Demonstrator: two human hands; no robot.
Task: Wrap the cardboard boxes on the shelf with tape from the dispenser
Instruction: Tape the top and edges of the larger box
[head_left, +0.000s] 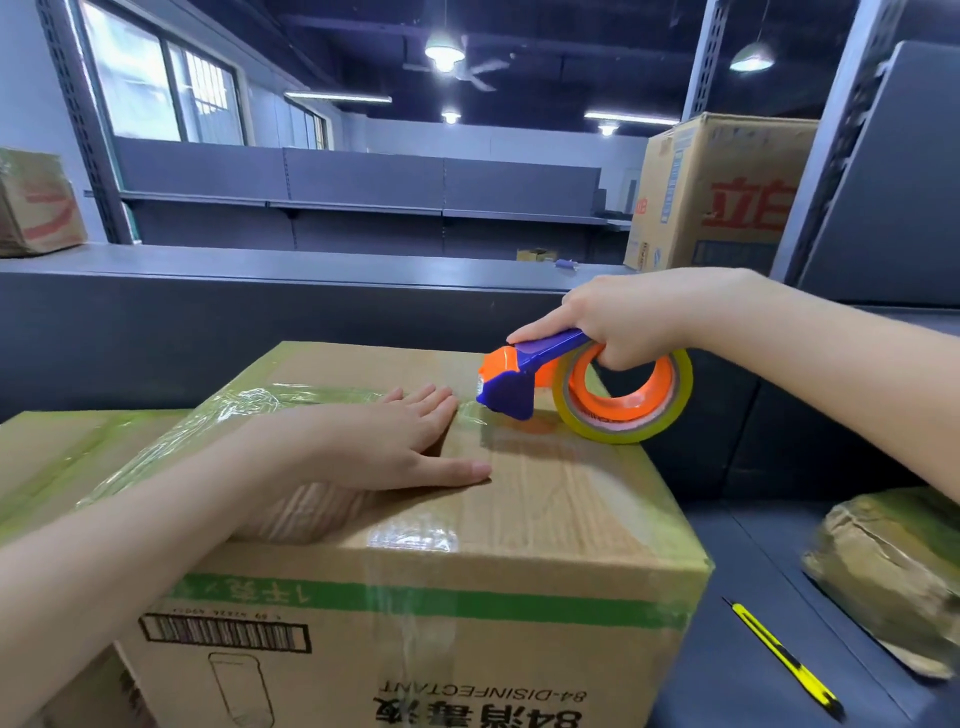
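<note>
My left grip (395, 447) is lying flat, fingers straight, pressing clear tape (291, 400) onto the disinfectant cardboard box (519, 519) sitting on the dark shelf (753, 571). My right grip (623, 327) is curling round the tape dispenser (514, 384) at the box's far right. I am judging a strip half laid; the next move is calling for a taut pull rightward.

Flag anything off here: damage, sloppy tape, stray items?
Tape on the box top, beside the left hand, is bunched and wrinkled rather than flat. The wrapped package at right looks crushed and misshapen. A yellow utility knife lies loose on the shelf; blade state unclear.
</note>
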